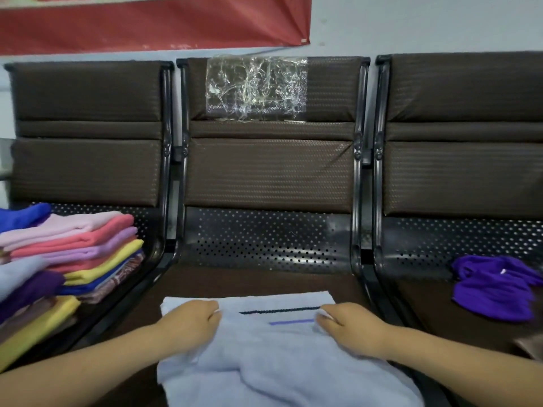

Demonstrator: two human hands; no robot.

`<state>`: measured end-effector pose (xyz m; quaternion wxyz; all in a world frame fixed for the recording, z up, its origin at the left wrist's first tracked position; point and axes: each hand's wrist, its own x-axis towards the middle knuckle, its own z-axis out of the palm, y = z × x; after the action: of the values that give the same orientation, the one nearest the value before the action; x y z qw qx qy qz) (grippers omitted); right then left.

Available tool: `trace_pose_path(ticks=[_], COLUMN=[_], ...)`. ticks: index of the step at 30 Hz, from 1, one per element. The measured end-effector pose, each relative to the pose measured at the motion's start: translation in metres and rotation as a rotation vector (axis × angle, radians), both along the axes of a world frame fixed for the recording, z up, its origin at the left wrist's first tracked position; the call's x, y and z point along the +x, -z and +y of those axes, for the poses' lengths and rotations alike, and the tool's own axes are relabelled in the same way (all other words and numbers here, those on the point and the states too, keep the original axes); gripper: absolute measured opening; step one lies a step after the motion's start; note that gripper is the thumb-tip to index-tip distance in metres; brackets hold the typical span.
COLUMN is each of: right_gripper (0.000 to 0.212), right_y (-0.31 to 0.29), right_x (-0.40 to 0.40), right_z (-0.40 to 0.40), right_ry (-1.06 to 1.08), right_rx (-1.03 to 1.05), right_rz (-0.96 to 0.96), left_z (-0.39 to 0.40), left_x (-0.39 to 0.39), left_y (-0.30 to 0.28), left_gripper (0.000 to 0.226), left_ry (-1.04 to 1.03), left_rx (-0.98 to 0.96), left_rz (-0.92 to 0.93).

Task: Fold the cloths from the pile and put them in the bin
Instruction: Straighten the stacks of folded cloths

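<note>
Cloth in work: pale blue cloth point(279, 356), spread on the middle seat point(264, 280), nearest to the camera; dark stripe and purple stripe near its far edge.
Left grip: left hand point(191, 321), fingers curled, pinching the far fold of the pale blue cloth.
Right grip: right hand point(352, 327), fingers curled, pinching the same fold at the other end of the stripes.
Left seat: stack of folded cloths point(73, 248), in pink, coral, lilac, yellow, blue and purple; well apart from both hands.
Right seat: crumpled purple cloth point(496, 289), lying alone.
Behind: brown padded backrests point(270, 165); clear plastic sheet point(255, 86) on the middle one.
Wall: red banner point(147, 22), top left.
</note>
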<state>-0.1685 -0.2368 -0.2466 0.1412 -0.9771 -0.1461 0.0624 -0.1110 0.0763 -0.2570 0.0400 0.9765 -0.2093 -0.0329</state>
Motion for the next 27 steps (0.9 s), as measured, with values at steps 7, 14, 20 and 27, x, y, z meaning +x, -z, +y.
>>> trace_pose_path(ticks=[7,14,20,27], right_gripper=[0.043,0.04,0.043,0.037], right_y=[-0.014,0.007,0.017,0.025], right_x=[0.007,0.045,0.044,0.038], right_z=[0.008,0.015,0.012,-0.014], right_ry=[0.127,0.316,0.386,0.371], right_rx=[0.087,0.408,0.252,0.04], right_rz=[0.116,0.025,-0.028,-0.221], left_z=[0.038,0.044,0.044,0.04], left_x=[-0.016,0.012,0.039,0.057], left_y=[-0.028,-0.026,-0.009,0.0], left_gripper=[0.034,0.031,0.03,0.013], left_ry=[0.061,-0.046,-0.08,-0.118], left_rx=[0.073,-0.051,0.069,-0.028], left_rz=[-0.07,0.075,0.13,0.171])
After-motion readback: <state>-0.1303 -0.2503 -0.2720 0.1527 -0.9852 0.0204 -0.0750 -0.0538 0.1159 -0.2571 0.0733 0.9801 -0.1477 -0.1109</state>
